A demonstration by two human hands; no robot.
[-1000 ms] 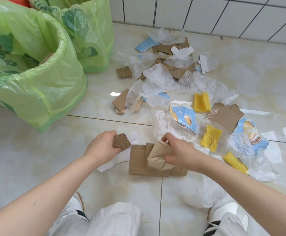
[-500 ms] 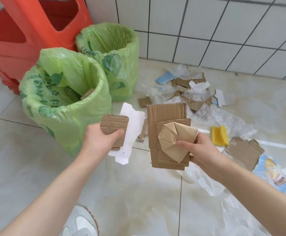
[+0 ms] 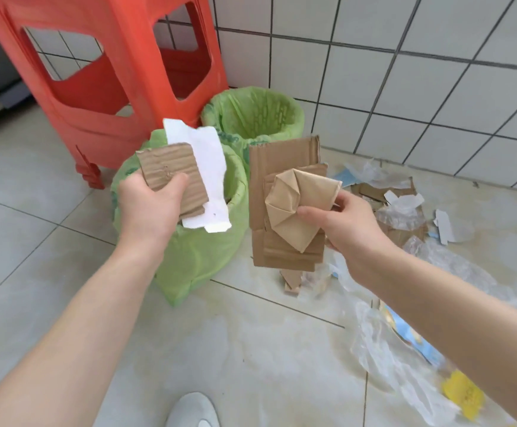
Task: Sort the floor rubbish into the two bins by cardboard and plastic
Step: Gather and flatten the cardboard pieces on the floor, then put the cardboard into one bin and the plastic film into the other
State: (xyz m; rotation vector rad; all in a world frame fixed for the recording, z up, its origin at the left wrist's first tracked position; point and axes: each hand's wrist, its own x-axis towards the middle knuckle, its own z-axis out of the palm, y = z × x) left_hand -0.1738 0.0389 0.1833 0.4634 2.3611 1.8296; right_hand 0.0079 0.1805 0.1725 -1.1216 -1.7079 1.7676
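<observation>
left hand gripping corrugated scrap plus white card, held right over near bin mouth, presumably for a straight drop. right hand pinching folded cardboard stack beside it. plastic film left on floor.

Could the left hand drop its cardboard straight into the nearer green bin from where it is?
Probably yes. The left hand holds its cardboard piece right over the nearer green bin, whose mouth looks open, with nothing between them.
</observation>
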